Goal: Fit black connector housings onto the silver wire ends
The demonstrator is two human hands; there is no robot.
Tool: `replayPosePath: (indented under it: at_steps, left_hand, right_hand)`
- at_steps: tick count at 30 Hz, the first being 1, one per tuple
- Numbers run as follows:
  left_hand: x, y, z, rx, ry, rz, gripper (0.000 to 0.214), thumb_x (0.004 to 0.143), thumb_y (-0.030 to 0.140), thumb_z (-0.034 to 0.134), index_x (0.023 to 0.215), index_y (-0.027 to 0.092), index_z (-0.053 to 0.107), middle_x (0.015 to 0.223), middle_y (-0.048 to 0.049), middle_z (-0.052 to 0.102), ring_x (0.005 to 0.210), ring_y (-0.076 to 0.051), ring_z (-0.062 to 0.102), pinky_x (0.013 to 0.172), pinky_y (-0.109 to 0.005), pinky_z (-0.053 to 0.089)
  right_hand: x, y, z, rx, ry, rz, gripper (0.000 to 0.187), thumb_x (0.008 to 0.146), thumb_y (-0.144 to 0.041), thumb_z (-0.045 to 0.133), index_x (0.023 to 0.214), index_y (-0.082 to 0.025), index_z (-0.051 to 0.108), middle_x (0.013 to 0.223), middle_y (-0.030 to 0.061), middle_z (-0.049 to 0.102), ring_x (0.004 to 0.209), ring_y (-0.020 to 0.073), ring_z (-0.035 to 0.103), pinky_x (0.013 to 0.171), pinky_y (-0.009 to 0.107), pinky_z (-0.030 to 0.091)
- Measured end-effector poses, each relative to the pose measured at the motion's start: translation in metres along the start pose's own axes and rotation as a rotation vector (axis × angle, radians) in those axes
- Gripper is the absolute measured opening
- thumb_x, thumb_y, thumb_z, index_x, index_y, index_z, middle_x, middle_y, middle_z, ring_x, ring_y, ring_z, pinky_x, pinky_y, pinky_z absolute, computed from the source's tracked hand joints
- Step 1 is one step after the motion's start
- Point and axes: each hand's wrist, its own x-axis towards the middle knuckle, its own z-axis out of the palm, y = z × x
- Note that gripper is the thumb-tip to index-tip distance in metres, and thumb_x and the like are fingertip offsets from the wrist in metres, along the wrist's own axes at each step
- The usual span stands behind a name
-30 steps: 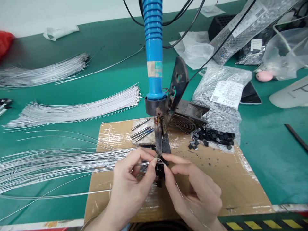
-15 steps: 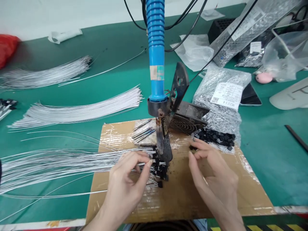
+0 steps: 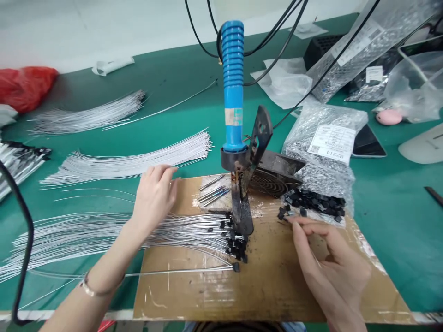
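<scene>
My left hand point(image 3: 154, 193) reaches out to the left of the cardboard sheet point(image 3: 277, 290), fingers stretched over the near end of a fan of thin white wires point(image 3: 131, 162), holding nothing. My right hand point(image 3: 328, 263) rests on the cardboard with its fingers extended. Its fingertips are at a few loose small black parts point(image 3: 284, 213) beside the pile of black parts point(image 3: 316, 201). Between my hands a blue-handled soldering iron point(image 3: 232, 92) stands tip down in its dark metal stand point(image 3: 260, 138). Several white wires with black ends point(image 3: 236, 243) lie at the tip.
More white wire bundles point(image 3: 86, 117) lie on the green table at the left and near left point(image 3: 69, 235). Bubble-wrap bags point(image 3: 321, 143), clear plastic bags, a phone and black cables crowd the right and back. A red bag point(image 3: 27, 85) sits far left.
My left hand let go of the wire at the iron's tip and moved up and left to the wire fan. My right hand moved right to the black parts. The view shifted down.
</scene>
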Motion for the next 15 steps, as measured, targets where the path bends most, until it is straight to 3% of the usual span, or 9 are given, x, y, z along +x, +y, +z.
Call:
replayPosePath:
  at_steps: [4,7,12,15]
  left_hand:
    - [0.033,-0.033,0.024,0.046,-0.138,0.038,0.017,0.103,0.018,0.056,0.11,0.014,0.072,0.113,-0.0167,0.072,0.108,-0.033,0.068,0.096,-0.05,0.054]
    - [0.041,-0.041,0.028,0.039,-0.194,0.058,0.023,0.103,0.03,0.067,0.121,0.016,0.069,0.124,-0.01,0.071,0.111,-0.027,0.07,0.097,-0.05,0.057]
    - [0.039,-0.041,0.013,-0.042,-0.24,0.071,0.014,0.098,0.014,0.055,0.09,0.017,0.065,0.123,-0.0217,0.067,0.12,-0.041,0.063,0.104,-0.058,0.049]
    - [0.032,-0.039,-0.004,-0.13,-0.216,0.026,0.012,0.097,0.013,0.049,0.092,0.02,0.057,0.128,-0.023,0.064,0.122,-0.041,0.061,0.104,-0.056,0.047]
  right_hand:
    - [-0.003,0.007,0.0,0.042,-0.003,0.051,0.015,0.095,-0.021,0.075,0.083,-0.024,0.066,0.093,0.0039,0.081,0.087,0.0195,0.077,0.085,0.03,0.053]
    - [-0.004,0.009,0.0,0.066,-0.009,0.066,0.015,0.094,-0.022,0.075,0.082,-0.024,0.066,0.093,0.0043,0.081,0.088,0.0207,0.078,0.086,0.032,0.053]
    - [-0.003,0.006,0.0,0.075,-0.005,0.061,0.015,0.094,-0.021,0.077,0.082,-0.024,0.067,0.09,0.0041,0.08,0.086,0.0197,0.077,0.086,0.031,0.054]
    - [-0.004,0.005,-0.001,0.079,0.006,0.076,0.016,0.093,-0.022,0.077,0.08,-0.024,0.068,0.089,0.0042,0.08,0.085,0.0198,0.077,0.085,0.031,0.054]
